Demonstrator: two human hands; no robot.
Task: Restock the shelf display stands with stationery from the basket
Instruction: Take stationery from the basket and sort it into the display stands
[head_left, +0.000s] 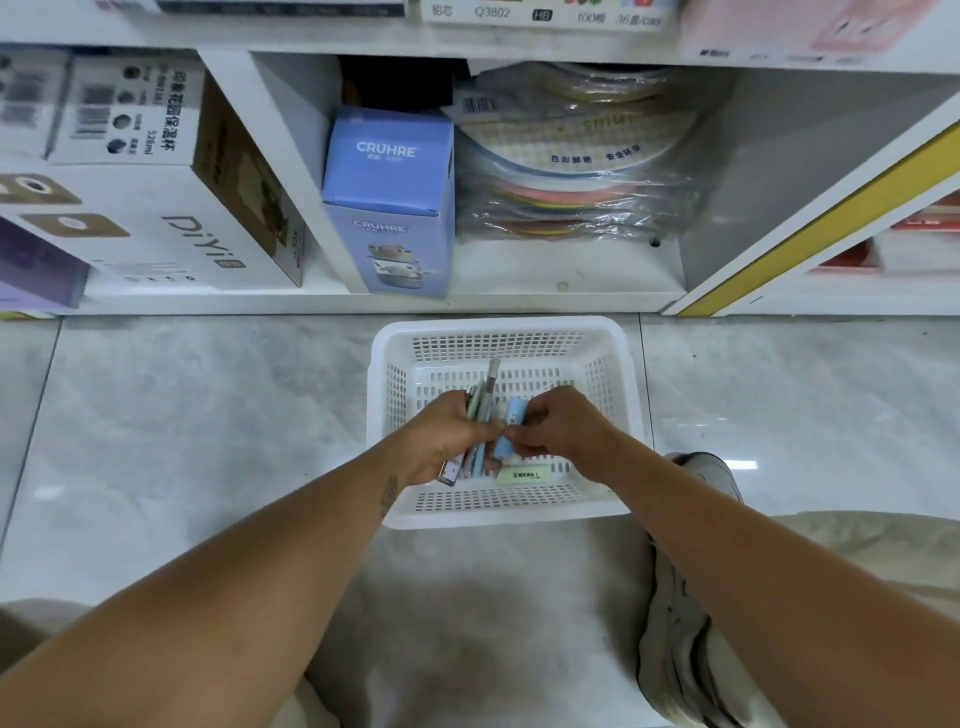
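Head view, looking down at a pale tiled floor (208, 415) in front of a white shelf unit (519, 304).

Basket (498, 330): white plastic, slotted walls, set on the floor just near of the shelf's bottom edge, centre of the scene. Both hands are over it.

Left hand (441, 436): fingers curled round a bundle of pens (480, 415), held roughly upright; one grey pen stands out above the rest, toward the far wall of the basket.

Right hand (561, 428): fingertips pinching a small light-blue item (509, 428), just right of the bundle and touching or nearly touching it; which cannot be told. What the item is exactly is not clear.

Inside the basket, near wall: one pale green eraser-like block (522, 474), lying flat below the hands.

Shelf, bottom tier, middle compartment: blue carton (389, 202) marked CRUHRE standing at the left; to its right, a stack of coloured round goods in clear wrap (576, 171).

Shelf, left compartment: white carton (171, 218) marked DiYi, with further cartons beside it.

Far right: a yellow-edged shelf board (831, 208).

Near right: a pale shoe (675, 623) on the floor, beside the right forearm.
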